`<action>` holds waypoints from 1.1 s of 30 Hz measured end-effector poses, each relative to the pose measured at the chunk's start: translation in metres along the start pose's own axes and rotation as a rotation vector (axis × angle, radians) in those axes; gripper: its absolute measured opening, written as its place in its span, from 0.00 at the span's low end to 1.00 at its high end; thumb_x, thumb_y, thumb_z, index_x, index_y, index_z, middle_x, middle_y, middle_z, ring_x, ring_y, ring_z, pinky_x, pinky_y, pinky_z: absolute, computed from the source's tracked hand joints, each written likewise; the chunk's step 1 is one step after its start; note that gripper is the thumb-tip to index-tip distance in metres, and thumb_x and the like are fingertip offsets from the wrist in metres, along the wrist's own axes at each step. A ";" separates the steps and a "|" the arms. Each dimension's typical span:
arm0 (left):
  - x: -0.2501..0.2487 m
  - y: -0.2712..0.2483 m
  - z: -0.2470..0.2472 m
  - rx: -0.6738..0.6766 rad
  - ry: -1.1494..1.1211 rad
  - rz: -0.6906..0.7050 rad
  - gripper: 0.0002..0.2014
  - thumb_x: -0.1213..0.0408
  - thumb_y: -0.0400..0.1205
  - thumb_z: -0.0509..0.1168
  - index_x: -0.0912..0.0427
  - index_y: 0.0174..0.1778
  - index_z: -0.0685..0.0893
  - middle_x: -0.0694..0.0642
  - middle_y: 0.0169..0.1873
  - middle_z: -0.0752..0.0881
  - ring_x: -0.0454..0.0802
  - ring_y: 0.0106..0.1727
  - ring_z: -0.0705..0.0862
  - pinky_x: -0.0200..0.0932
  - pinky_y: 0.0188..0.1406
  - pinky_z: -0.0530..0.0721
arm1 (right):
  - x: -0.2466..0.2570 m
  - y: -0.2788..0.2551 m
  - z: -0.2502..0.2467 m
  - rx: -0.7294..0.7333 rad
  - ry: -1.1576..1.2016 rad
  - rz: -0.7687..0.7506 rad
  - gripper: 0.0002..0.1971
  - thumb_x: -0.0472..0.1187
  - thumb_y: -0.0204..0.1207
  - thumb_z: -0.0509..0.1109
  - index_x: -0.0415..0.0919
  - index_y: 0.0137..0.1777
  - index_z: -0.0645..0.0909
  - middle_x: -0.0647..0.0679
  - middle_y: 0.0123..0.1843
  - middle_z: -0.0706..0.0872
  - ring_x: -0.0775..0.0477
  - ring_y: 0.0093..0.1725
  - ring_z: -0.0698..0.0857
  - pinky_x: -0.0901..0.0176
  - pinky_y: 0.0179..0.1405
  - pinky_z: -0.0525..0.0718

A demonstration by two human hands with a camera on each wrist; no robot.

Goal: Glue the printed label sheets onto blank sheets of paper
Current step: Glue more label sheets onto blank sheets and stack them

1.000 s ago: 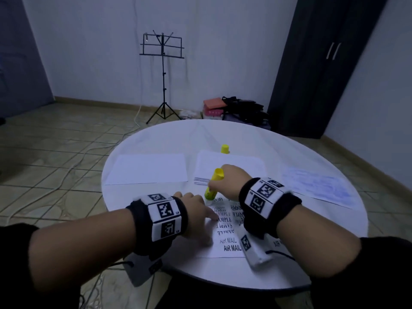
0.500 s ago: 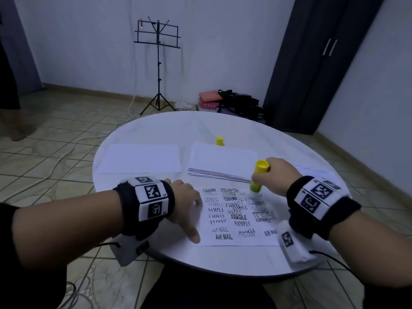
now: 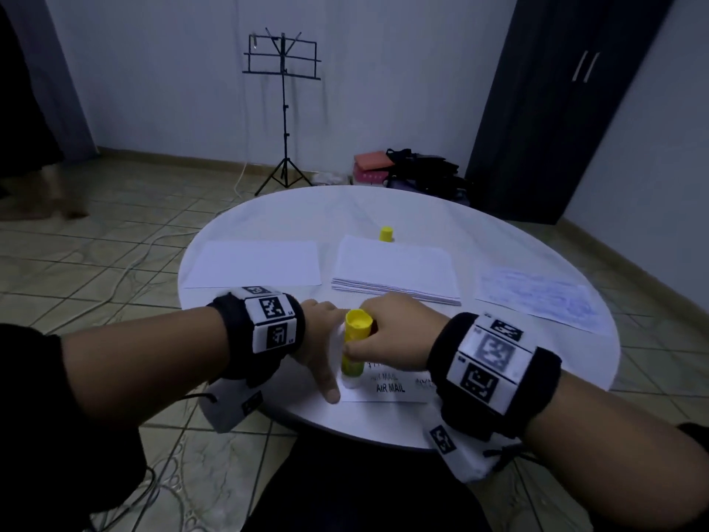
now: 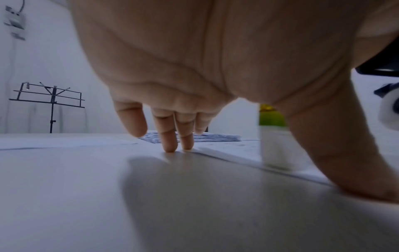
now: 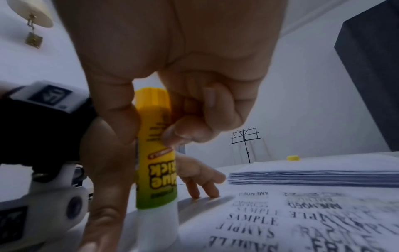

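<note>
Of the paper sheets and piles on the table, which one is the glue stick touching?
The printed label sheet nearest the person, under both hands; the glue stick stands on its left part. The others lie farther back, untouched.

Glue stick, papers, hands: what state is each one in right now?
Glue stick: uncapped, upright, tip down on the label sheet.
Cap: off, standing behind the paper stack.
Label sheet: flat, print side up.
Paper stack: flat, untouched.
Single blank sheet: flat, untouched.
Right hand: grips the glue stick.
Left hand: fingertips press the sheet's edge.
</note>
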State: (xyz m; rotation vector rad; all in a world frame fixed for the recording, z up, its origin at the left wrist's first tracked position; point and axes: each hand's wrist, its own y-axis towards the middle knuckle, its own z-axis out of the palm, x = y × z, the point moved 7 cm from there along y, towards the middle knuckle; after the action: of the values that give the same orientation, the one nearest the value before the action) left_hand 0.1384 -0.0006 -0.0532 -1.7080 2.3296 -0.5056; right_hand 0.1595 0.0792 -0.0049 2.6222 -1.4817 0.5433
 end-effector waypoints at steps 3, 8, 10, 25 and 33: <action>0.005 0.003 0.004 0.057 0.017 -0.037 0.56 0.37 0.62 0.78 0.37 0.81 0.52 0.50 0.79 0.61 0.55 0.79 0.62 0.55 0.77 0.62 | -0.019 -0.019 -0.007 0.001 0.005 0.038 0.09 0.46 0.70 0.71 0.40 0.38 0.79 0.46 0.41 0.83 0.46 0.42 0.81 0.56 0.39 0.78; 0.005 0.008 0.006 0.088 0.047 -0.052 0.54 0.35 0.60 0.78 0.31 0.79 0.55 0.48 0.78 0.61 0.55 0.78 0.63 0.59 0.77 0.63 | -0.074 -0.054 -0.024 -0.004 0.055 0.175 0.10 0.44 0.68 0.74 0.37 0.43 0.84 0.44 0.45 0.88 0.45 0.47 0.85 0.54 0.45 0.83; 0.004 0.009 0.005 0.090 0.050 -0.059 0.54 0.36 0.59 0.78 0.31 0.79 0.56 0.48 0.77 0.62 0.55 0.77 0.65 0.58 0.76 0.65 | -0.097 -0.060 -0.031 0.004 0.045 0.251 0.11 0.45 0.66 0.75 0.38 0.42 0.84 0.45 0.45 0.88 0.45 0.48 0.85 0.51 0.50 0.84; 0.002 0.012 0.004 0.088 0.054 -0.062 0.54 0.40 0.59 0.80 0.32 0.79 0.57 0.48 0.78 0.61 0.55 0.78 0.64 0.59 0.77 0.64 | -0.143 -0.046 -0.053 -0.057 0.023 0.477 0.10 0.47 0.70 0.71 0.41 0.36 0.75 0.48 0.36 0.78 0.49 0.35 0.76 0.60 0.33 0.72; 0.005 0.017 0.003 0.092 0.020 -0.073 0.54 0.41 0.58 0.81 0.33 0.79 0.59 0.48 0.77 0.56 0.54 0.77 0.67 0.54 0.77 0.66 | -0.174 -0.087 -0.054 -0.053 0.218 0.510 0.09 0.37 0.66 0.74 0.43 0.45 0.79 0.46 0.36 0.87 0.47 0.33 0.79 0.62 0.27 0.73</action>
State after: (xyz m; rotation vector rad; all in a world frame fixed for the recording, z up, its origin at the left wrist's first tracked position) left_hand 0.1234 -0.0010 -0.0621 -1.7588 2.2268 -0.6359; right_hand 0.1370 0.2797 -0.0050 2.0506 -2.0500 0.7840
